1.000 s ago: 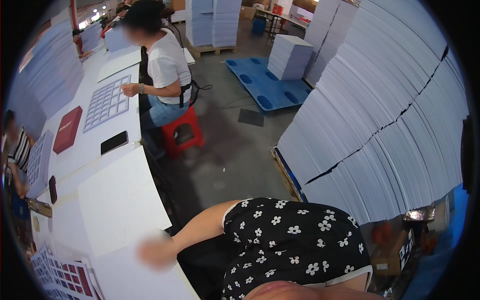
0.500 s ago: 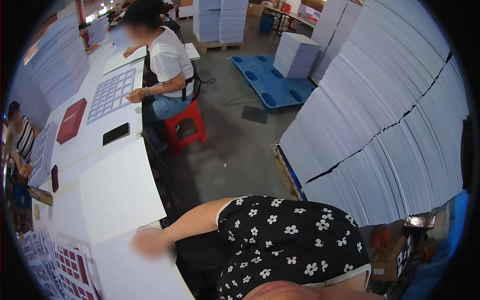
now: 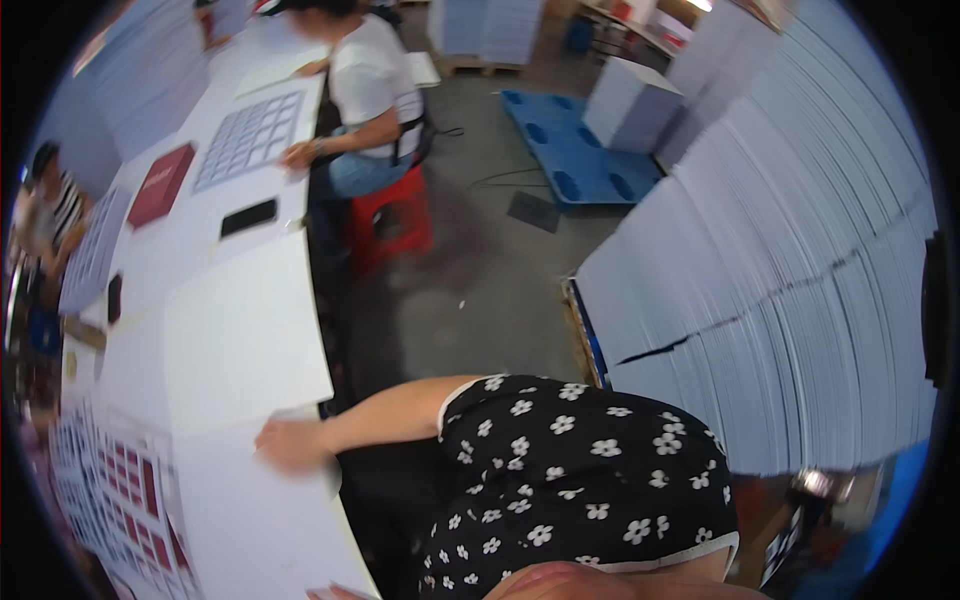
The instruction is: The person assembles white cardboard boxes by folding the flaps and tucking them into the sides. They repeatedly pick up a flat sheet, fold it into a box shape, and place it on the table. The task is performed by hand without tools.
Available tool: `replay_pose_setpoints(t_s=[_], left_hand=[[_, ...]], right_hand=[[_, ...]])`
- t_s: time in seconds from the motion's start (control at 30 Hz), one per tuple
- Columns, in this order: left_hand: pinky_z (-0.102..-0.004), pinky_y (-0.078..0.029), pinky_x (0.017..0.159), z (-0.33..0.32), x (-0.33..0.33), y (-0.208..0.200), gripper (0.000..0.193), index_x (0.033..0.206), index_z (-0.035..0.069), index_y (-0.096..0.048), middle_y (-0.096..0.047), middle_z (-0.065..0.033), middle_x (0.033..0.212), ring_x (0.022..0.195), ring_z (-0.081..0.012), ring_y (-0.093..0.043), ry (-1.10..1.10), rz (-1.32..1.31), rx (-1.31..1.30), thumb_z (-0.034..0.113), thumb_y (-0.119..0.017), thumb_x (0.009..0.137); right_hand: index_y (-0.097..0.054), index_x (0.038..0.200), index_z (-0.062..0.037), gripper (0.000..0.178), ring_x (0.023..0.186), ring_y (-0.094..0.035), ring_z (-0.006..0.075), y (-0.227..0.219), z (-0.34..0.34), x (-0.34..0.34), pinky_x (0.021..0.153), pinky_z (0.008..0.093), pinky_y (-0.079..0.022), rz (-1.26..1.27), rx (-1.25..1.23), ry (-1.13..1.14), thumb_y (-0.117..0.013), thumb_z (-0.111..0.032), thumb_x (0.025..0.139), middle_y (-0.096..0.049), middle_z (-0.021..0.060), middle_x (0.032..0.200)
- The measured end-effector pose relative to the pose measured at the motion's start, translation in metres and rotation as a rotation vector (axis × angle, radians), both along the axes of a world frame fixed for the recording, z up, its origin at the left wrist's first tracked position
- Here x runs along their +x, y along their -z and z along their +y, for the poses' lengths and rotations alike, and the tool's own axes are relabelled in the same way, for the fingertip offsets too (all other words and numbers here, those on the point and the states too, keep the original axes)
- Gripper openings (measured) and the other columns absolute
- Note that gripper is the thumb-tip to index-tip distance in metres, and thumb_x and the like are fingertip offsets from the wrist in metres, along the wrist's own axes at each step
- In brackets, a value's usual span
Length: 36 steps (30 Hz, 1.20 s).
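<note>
My right hand point(image 3: 295, 445) rests on a white sheet point(image 3: 240, 510) near the table's edge. Its blurred fingers look laid out over the surface, with nothing visible in them. Just above it on the table lies another large white sheet point(image 3: 245, 330), its near edge close to my wrist. Of my left hand point(image 3: 335, 592) only some fingertips show at the bottom edge, apart and over the white sheet. To the left of the sheets are white grid frames point(image 3: 85, 455) with rectangular openings, some with red showing through.
A dark phone point(image 3: 249, 218) and a red box point(image 3: 161, 186) lie farther up the table point(image 3: 135, 330). Beyond, a person point(image 3: 375, 90) sits on a red stool point(image 3: 392, 215) by a grid tray point(image 3: 248, 140). Tall paper stacks point(image 3: 780, 270) and a blue pallet point(image 3: 575, 150) stand to the right.
The view has shifted, so the table and the seated person appear moved. My left fingertips have come in at the bottom edge. My right hand stays on the white sheet.
</note>
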<state>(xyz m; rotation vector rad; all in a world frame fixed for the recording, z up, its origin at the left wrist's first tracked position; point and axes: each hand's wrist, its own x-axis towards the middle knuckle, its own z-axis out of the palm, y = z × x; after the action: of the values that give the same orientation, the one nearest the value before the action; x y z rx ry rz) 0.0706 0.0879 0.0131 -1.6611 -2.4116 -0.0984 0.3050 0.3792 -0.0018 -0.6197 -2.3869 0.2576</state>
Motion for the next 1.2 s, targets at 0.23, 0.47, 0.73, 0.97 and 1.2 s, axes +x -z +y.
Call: replay_pose_setpoints(t_s=[0.23, 0.47, 0.73, 0.97, 1.2], left_hand=[[-0.0522, -0.021, 0.116, 0.016, -0.001, 0.0, 0.058, 0.142, 0.005, -0.046, -0.035, -0.0266, 0.151, 0.142, -0.0413, -0.029, -0.016, -0.223, 0.119, 0.031, -0.062, 0.093], [-0.0525, -0.019, 0.117, 0.006, 0.012, -0.02, 0.056, 0.143, 0.007, -0.044, -0.032, -0.0246, 0.153, 0.143, -0.041, -0.026, -0.077, -0.213, 0.102, 0.035, -0.057, 0.096], [-0.0543, -0.02, 0.116, 0.007, 0.011, -0.018, 0.056, 0.138, 0.006, -0.051, -0.038, -0.0262, 0.149, 0.141, -0.0424, -0.029, -0.088, -0.259, 0.205, 0.038, -0.06, 0.094], [-0.0529, -0.019, 0.117, 0.006, 0.009, -0.023, 0.053, 0.138, 0.005, -0.05, -0.035, -0.0237, 0.151, 0.144, -0.0405, -0.025, -0.115, -0.342, 0.194, 0.036, -0.059, 0.096], [-0.0536, -0.02, 0.116, 0.002, 0.006, -0.027, 0.053, 0.137, 0.004, -0.05, -0.036, -0.0238, 0.15, 0.142, -0.0413, -0.027, -0.119, -0.356, 0.193, 0.033, -0.062, 0.094]], right_hand=[[-0.062, 0.088, -0.0021, 0.024, 0.1, -0.058, 0.0364, -0.008, 0.006, 0.011, 0.09, 0.0493, -0.045, 0.121, -0.056, -0.004, -0.067, -0.01, 0.067, -0.061, 0.0175, 0.104], [-0.062, 0.107, -0.0065, 0.027, 0.125, -0.052, 0.0302, -0.023, -0.007, 0.011, 0.104, 0.0457, -0.038, -0.067, -0.054, 0.011, -0.066, -0.016, 0.082, -0.06, 0.0123, 0.125], [-0.061, 0.11, -0.0052, 0.029, 0.126, -0.051, 0.0304, -0.026, -0.003, 0.009, 0.103, 0.045, -0.038, -0.12, 0.004, 0.01, -0.067, -0.014, 0.083, -0.059, 0.0128, 0.126], [-0.06, 0.113, -0.0063, 0.035, 0.12, -0.052, 0.0315, -0.024, 0.003, -0.001, 0.098, 0.046, -0.038, -0.179, 0.04, 0.009, -0.07, -0.015, 0.081, -0.059, 0.0121, 0.123], [-0.05, 0.132, -0.0109, 0.069, 0.131, -0.042, 0.036, -0.071, 0.055, -0.165, 0.105, 0.0489, -0.034, -0.095, 0.081, -0.196, -0.081, -0.029, 0.074, -0.05, 0.0159, 0.136]])
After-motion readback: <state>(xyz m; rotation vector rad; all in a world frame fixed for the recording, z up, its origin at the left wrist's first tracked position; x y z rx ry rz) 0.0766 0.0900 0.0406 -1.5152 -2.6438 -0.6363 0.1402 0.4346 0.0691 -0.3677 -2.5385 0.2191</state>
